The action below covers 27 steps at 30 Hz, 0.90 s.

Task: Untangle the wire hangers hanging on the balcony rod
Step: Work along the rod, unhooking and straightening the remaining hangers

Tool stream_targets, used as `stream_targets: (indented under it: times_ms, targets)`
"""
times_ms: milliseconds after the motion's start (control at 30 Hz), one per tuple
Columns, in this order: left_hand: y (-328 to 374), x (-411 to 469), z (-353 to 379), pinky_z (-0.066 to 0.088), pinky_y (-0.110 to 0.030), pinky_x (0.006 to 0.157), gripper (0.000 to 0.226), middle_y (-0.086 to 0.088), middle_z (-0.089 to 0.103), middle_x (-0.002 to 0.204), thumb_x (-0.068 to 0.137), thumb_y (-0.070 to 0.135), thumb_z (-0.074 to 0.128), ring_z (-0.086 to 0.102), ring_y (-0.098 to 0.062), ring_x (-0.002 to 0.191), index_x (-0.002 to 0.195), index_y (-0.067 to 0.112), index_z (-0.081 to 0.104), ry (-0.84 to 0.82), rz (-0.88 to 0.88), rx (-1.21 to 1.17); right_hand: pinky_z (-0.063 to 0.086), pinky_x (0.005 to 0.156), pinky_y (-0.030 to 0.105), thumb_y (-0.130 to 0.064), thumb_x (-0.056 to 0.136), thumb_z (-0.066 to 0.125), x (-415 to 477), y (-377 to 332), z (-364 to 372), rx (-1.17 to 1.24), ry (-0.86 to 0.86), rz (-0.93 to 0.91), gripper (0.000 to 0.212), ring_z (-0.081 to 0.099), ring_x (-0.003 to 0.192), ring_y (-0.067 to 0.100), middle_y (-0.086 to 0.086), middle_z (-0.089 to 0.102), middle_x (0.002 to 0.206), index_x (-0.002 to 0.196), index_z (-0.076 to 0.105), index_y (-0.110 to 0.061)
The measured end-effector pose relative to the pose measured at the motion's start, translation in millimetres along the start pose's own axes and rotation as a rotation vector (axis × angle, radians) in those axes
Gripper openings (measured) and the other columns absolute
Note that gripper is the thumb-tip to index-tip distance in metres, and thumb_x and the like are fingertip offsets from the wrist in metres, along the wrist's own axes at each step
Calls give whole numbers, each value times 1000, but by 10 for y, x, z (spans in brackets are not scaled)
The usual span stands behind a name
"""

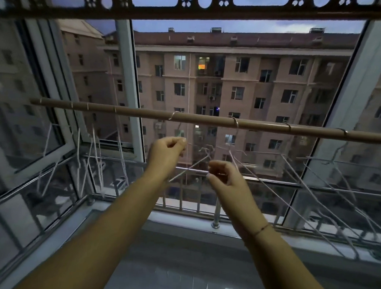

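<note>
A tan balcony rod (207,119) runs across the view at mid height, with several thin white wire hangers hooked over it. One group of hangers (92,154) hangs at the left, another group (326,181) spreads at the right. My left hand (166,152) is raised just below the rod, its fingers curled and pinching the neck of a wire hanger (191,166) whose arm slants down past my wrist. My right hand (224,178) sits lower and to the right, fingers curled round a wire of the same tangle; the grip itself is blurred.
A perforated dark beam (190,6) crosses overhead. Metal railing (204,205) and the window sill lie below the hangers. An open window sash (34,139) stands at the left, and a window frame post (131,88) is behind the rod. Apartment blocks fill the background.
</note>
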State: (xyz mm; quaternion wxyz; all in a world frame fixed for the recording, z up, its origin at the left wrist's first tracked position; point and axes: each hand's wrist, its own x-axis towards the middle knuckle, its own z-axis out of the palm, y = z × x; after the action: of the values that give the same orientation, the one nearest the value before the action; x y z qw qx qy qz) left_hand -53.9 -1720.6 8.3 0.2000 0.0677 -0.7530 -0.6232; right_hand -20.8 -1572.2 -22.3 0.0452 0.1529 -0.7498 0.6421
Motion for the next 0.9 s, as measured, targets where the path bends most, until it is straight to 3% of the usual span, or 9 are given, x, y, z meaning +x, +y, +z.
stream_targets:
  times_ms: [133,200,300,400,533,767,900]
  targets:
    - [-142,311,-404,41,-29,89,31,-2,63,120,95,20,51,55,-15,106,124,12,61,17,-24,71,48,73,18,-14,90,53,198,62,558,86,26,103,19,56,89,5,-4,60,100,108,54,-21]
    - [-199,433,-543,38,-28,84,31,-4,61,122,95,16,49,53,-15,103,124,11,59,-38,-51,75,45,68,17,-16,90,53,287,96,797,112,22,152,13,56,87,7,-3,60,99,102,54,-22]
    - [-294,596,-636,44,-33,80,26,-13,65,107,93,15,51,59,-23,93,115,6,63,-159,-211,19,42,62,15,-21,90,54,387,138,1072,124,42,221,13,56,83,7,0,62,98,102,57,-18]
    - [-379,676,-616,42,-26,59,17,-11,55,73,92,8,50,50,-16,62,87,-1,64,-290,-381,-192,41,57,12,-27,91,52,464,147,1243,119,29,291,24,56,78,5,0,62,94,109,57,-12]
    - [-448,715,-514,47,-25,66,23,-10,57,74,96,8,46,55,-16,68,78,2,59,-374,-520,-413,42,49,14,-26,88,57,552,157,1354,142,74,320,29,54,66,10,7,62,83,107,57,-4]
    - [-461,791,-341,55,-26,68,14,-9,63,80,93,1,50,59,-14,71,89,2,62,-451,-510,-464,42,43,13,-8,88,56,570,191,1209,279,168,235,20,55,46,6,17,58,70,104,58,4]
    - [-357,872,-254,54,-24,60,14,-8,63,81,92,-1,50,60,-14,71,97,5,62,-418,-472,-462,43,45,15,-11,90,55,681,169,1128,344,214,166,16,55,50,8,12,59,63,103,62,-5]
